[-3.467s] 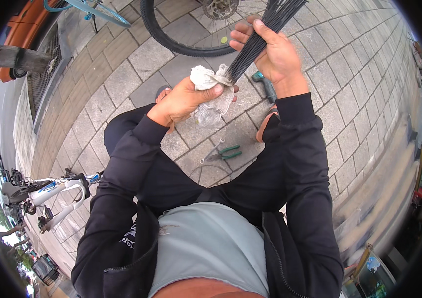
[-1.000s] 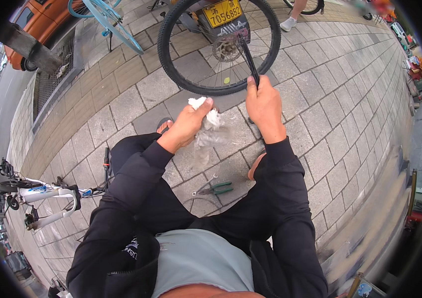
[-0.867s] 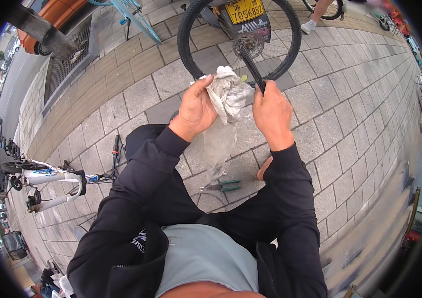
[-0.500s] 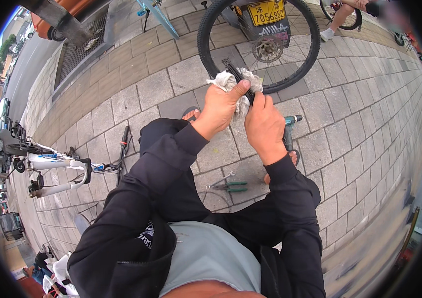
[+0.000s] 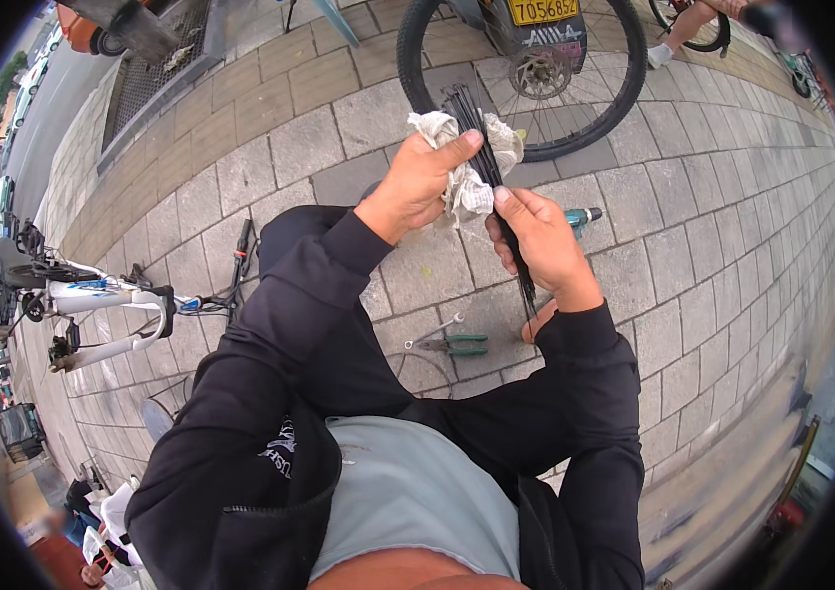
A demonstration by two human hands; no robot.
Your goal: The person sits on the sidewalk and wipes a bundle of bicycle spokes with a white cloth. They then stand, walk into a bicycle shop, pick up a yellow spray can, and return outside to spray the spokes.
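A bundle of thin black rods [image 5: 486, 152], which look like bicycle spokes, slants between my two hands. My left hand [image 5: 412, 185] is closed around its upper part through a crumpled whitish rag [image 5: 469, 194], with the thumb pressed on the rods. The rag bunches out on both sides of the bundle. Lower down, my right hand [image 5: 547, 241] grips the bare rods, thumb on top, and their lower ends stick out below it. Just beyond my hands stands a bicycle wheel [image 5: 411, 61] with a black tyre and a disc rotor.
Pliers with green handles [image 5: 465, 344] and a small wrench [image 5: 440, 329] lie on the paving between my legs. A teal power drill [image 5: 583, 218] is right of my right hand. A white bicycle frame [image 5: 108, 303] rests at the left. Another person's leg [image 5: 685, 34] shows at upper right.
My right hand has slid down and right along the bundle, away from the left hand. More of the rods now shows above and below. The rag stays with my left hand.
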